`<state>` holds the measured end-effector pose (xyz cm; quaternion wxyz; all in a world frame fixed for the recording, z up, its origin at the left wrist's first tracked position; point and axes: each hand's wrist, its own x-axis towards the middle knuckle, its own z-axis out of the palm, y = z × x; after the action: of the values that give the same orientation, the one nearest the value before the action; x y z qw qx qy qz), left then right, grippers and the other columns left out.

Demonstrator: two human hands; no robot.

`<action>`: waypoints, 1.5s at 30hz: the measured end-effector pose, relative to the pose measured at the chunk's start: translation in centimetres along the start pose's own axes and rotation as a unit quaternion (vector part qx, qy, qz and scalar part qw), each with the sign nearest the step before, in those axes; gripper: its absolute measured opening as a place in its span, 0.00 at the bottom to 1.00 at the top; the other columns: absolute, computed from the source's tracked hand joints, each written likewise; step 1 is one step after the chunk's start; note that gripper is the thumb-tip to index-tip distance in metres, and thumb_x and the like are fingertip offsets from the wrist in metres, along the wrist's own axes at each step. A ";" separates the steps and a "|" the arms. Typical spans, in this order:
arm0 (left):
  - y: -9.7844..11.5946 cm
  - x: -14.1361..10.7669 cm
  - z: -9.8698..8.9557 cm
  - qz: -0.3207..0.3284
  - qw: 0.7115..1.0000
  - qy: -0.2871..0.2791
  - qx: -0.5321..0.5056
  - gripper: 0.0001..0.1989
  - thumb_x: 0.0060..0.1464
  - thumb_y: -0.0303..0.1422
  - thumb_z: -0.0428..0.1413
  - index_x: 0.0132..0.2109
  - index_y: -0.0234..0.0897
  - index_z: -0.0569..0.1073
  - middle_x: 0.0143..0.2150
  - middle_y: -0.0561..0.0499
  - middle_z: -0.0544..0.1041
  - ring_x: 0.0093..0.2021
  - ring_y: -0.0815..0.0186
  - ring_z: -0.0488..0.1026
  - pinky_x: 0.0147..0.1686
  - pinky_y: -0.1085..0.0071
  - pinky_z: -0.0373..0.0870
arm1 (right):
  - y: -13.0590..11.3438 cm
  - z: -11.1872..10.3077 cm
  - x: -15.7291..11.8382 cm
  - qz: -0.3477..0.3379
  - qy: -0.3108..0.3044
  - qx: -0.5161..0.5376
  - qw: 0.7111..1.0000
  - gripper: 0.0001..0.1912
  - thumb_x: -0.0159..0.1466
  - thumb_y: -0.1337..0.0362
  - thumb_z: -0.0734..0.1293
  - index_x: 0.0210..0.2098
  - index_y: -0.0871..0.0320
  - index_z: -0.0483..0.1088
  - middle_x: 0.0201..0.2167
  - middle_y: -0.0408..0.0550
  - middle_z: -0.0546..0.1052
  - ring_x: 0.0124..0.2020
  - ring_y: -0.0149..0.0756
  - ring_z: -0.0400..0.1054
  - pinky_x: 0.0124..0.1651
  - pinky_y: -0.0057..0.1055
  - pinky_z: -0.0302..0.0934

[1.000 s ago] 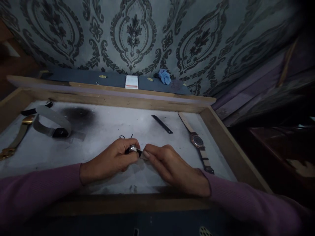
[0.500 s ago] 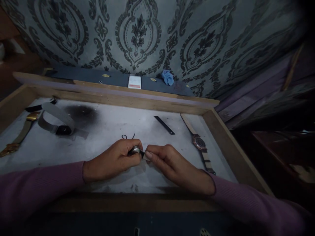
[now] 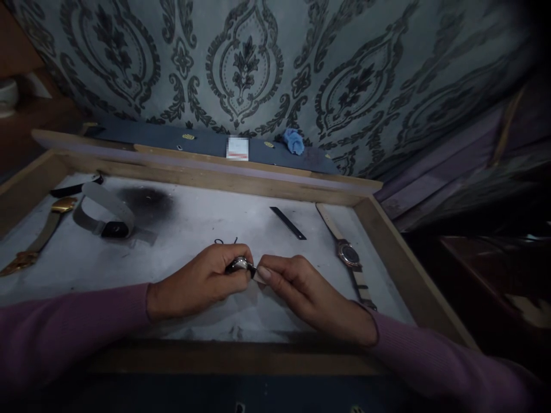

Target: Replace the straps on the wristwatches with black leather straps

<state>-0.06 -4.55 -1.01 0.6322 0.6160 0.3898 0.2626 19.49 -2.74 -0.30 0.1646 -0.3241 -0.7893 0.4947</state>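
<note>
My left hand is closed around a watch, whose shiny silver rim shows between thumb and forefinger. The rest of the watch is hidden by the fingers. Close beside it, my right hand pinches a small pale strip against the watch's right side. A short dark piece lies between the strip and the case; I cannot tell which of the two it belongs to. Thin dark cord ends show just beyond my left hand. Farther back on the white surface lies a flat black blade-like strip.
A low wooden frame surrounds the white work surface. At right lies a watch with a beige strap. To the left are a grey-banded watch, a gold watch and a black strap. A blue cloth sits behind the frame.
The view has shifted slightly. Both hands keep their grip at the watch, with the pale strip showing a little more below the right fingertips.
</note>
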 end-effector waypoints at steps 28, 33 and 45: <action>1.0 -0.1 -0.2 0.053 0.997 -0.016 0.048 0.05 0.51 0.23 0.47 0.30 0.36 0.64 0.23 0.60 0.56 0.23 0.73 0.52 0.24 0.75 0.50 | -0.5 -0.6 0.1 -0.054 -0.016 -0.005 0.998 0.17 0.70 0.59 0.54 0.26 0.58 0.58 0.20 0.36 0.54 0.20 0.25 0.48 0.24 0.24 0.47; 1.3 0.1 -0.4 0.067 0.994 -0.017 0.083 0.06 0.50 0.24 0.47 0.27 0.36 0.61 0.23 0.59 0.56 0.25 0.72 0.53 0.25 0.75 0.51 | -0.6 -0.9 0.2 -0.037 -0.033 0.028 0.998 0.17 0.70 0.59 0.55 0.27 0.60 0.61 0.19 0.36 0.54 0.20 0.24 0.47 0.23 0.24 0.46; 0.9 -0.2 -0.7 0.011 0.995 -0.079 0.064 0.04 0.54 0.25 0.47 0.31 0.37 0.61 0.22 0.61 0.54 0.21 0.74 0.51 0.20 0.77 0.48 | -0.1 -1.1 0.2 -0.050 -0.070 0.005 0.996 0.18 0.69 0.58 0.56 0.26 0.59 0.59 0.17 0.34 0.51 0.18 0.23 0.45 0.23 0.24 0.44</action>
<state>-0.61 -4.16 -0.03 0.6174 0.6780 0.3482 0.1945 19.94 -1.90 0.31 0.1352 -0.2480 -0.8118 0.5110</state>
